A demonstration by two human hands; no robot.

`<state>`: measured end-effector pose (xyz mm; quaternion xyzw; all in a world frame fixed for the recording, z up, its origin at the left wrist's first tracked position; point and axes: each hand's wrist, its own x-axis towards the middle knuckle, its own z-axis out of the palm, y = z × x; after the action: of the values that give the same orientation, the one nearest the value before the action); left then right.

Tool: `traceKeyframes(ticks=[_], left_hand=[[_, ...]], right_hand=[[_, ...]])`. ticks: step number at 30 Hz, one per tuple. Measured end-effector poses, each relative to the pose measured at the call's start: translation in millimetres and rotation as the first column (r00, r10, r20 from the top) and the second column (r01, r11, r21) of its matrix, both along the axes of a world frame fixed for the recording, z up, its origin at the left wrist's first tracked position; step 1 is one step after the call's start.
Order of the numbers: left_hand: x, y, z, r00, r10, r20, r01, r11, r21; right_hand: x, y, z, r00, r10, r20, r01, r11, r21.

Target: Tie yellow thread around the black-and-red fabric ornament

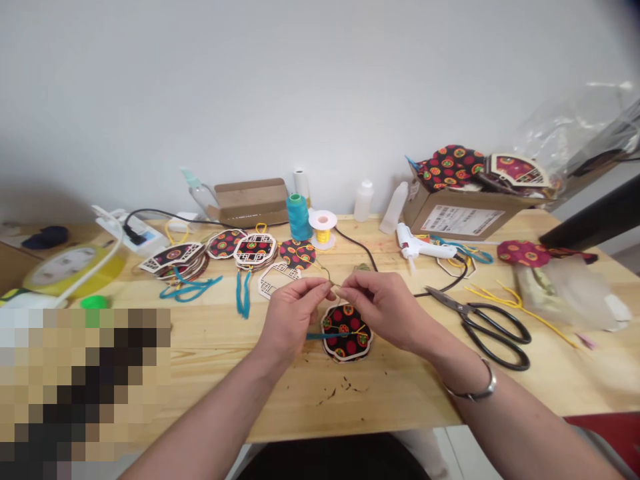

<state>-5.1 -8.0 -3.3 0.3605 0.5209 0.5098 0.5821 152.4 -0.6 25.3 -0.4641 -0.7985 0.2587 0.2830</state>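
My left hand (pixel 294 312) and my right hand (pixel 384 308) meet above the table, thumbs and forefingers pinched close together. Between them is a thin yellowish thread (pixel 326 272), part of which rises toward the spool behind. Just below the fingertips lies a fabric-covered ornament (pixel 345 350) with a pale scalloped rim, dark with red and orange flower patterns. A blue-green cord (pixel 323 336) and a bit of yellow thread lie across its face. Beside my left hand is a pale cut-out lattice frame (pixel 270 283). My fingers partly hide the thread's ends.
Black-handled scissors (pixel 480 327) lie to the right, beyond them yellow cords (pixel 535 312). Behind stand a white glue gun (pixel 423 248), a yellow thread spool (pixel 323 233), a blue thread cone (pixel 299 219) and a cardboard box (pixel 450 217). Finished-looking ornaments (pixel 255 248) and tape (pixel 75 270) are left.
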Motion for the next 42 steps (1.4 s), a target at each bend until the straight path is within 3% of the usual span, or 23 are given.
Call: traceKeyframes(ticks=[4, 9, 15, 17, 19, 21, 23, 24, 27, 29, 36, 42], left_hand=[[0.5, -0.3, 2.1, 0.998, 0.046, 0.048, -0.044, 0.998, -0.033], [-0.6, -0.6, 6.1, 0.993, 0.007, 0.121, 0.000, 0.998, -0.061], [-2.5, 0.0, 4.7, 0.973, -0.035, 0.230, 0.053, 0.996, -0.073], [-2.3, 0.3, 4.4, 0.972, -0.028, 0.235, 0.048, 0.996, -0.079], [-1.6, 0.6, 4.8, 0.973, -0.006, 0.230, 0.027, 0.996, -0.088], [-0.4, 0.7, 5.8, 0.977, 0.009, 0.212, 0.010, 0.996, -0.091], [0.9, 0.1, 6.6, 0.986, 0.007, 0.169, 0.007, 0.996, -0.085], [1.4, -0.5, 6.7, 0.990, -0.002, 0.138, 0.013, 0.997, -0.081], [2.3, -3.2, 6.1, 0.997, -0.058, 0.043, 0.060, 0.997, -0.051], [2.7, -4.8, 5.2, 0.994, -0.107, 0.008, 0.108, 0.994, -0.031], [4.4, -6.1, 5.0, 0.987, -0.161, -0.024, 0.161, 0.987, 0.003], [4.3, -6.2, 5.8, 0.982, -0.188, -0.038, 0.189, 0.981, 0.037]], right_hand=[[-6.5, -9.3, -2.8, 0.973, 0.097, 0.212, -0.134, 0.976, 0.170], [-10.9, -11.9, -15.0, 0.854, 0.150, 0.497, -0.323, 0.903, 0.282], [-9.6, -11.1, -17.8, 0.809, 0.202, 0.553, -0.415, 0.861, 0.293], [-7.9, -11.8, -13.3, 0.836, 0.253, 0.486, -0.427, 0.857, 0.288], [-6.3, -11.1, -8.8, 0.915, 0.255, 0.313, -0.347, 0.894, 0.284], [-5.1, -7.6, -6.4, 0.988, 0.144, 0.055, -0.153, 0.953, 0.261], [-4.6, -1.6, -7.2, 0.979, -0.040, -0.201, 0.073, 0.984, 0.161], [-4.7, 1.7, -8.4, 0.957, -0.091, -0.276, 0.114, 0.991, 0.068], [-6.2, 9.8, -13.0, 0.882, -0.198, -0.428, 0.076, 0.955, -0.286], [-7.7, 12.1, -14.7, 0.851, -0.233, -0.470, 0.029, 0.915, -0.401], [-9.0, 11.9, -16.1, 0.853, -0.220, -0.473, 0.015, 0.917, -0.399], [-10.0, 11.4, -16.4, 0.782, -0.282, -0.556, -0.136, 0.793, -0.593]])
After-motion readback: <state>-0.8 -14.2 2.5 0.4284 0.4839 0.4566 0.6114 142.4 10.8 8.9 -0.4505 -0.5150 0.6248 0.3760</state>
